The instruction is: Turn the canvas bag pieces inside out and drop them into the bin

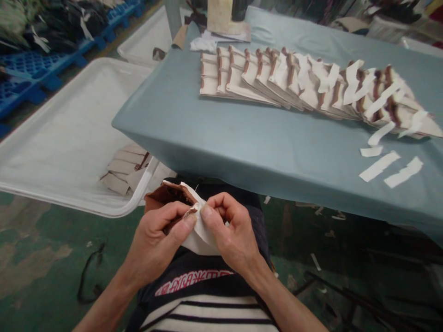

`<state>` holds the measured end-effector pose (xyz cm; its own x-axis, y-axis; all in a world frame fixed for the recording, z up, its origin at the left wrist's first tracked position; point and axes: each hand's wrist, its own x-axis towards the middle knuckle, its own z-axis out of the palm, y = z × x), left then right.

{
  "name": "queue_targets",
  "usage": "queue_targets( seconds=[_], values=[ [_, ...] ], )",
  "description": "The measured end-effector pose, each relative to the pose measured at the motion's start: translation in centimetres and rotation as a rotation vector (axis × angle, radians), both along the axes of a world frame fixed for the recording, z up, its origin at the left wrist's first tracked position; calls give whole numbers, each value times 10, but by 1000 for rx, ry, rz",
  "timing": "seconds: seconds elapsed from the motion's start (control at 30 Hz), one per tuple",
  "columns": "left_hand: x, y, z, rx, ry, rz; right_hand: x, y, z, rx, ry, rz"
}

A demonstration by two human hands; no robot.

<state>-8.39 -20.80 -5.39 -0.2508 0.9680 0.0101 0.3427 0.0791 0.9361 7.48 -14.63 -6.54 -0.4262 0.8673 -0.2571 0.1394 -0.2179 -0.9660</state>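
Observation:
Over my lap, both hands pinch a folded piece of white and brown material [202,240], perhaps fabric or leather. My left hand [161,240] grips its brown edge between thumb and fingers. Right beside it, my right hand [233,228] pinches the white side, thumb close to the left thumb. A brown flap stands up behind the left fingers, and a thin loose thread sticks out at the top. Most of the piece's underside is hidden by the hands. On the table lies a long overlapping row of similar white pieces with brown edges [249,83].
The blue-green covered table [214,133] has its front edge just beyond my hands. White paper-like strips [380,166] are scattered at its right. To the left stands a large white bin [69,124] holding folded pieces [122,170]. Blue pallets [34,69] lie behind it.

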Motion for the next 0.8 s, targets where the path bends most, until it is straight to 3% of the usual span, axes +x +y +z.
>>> queue_targets(
  seconds=[0.2, 0.37, 0.5, 0.67, 0.73, 0.8],
  values=[
    [0, -1, 8, 63, 132, -104, 2, 6, -3, -92, 118, 81],
    [-2, -9, 0, 191, 264, -205, 5, 13, -8, -229, 245, 255],
    [-1, -4, -6, 303, 322, -199, 0, 12, -8, -209, 343, 271],
    [-9, 11, 2, 314, 294, -243, -10, 9, -8, -316, 439, 251],
    [-14, 19, 8, 281, 280, -261, -11, 14, -9, -295, 407, 266],
    [-18, 27, 15, 222, 256, -299, -8, 22, -10, -162, 319, 259]
  ],
)
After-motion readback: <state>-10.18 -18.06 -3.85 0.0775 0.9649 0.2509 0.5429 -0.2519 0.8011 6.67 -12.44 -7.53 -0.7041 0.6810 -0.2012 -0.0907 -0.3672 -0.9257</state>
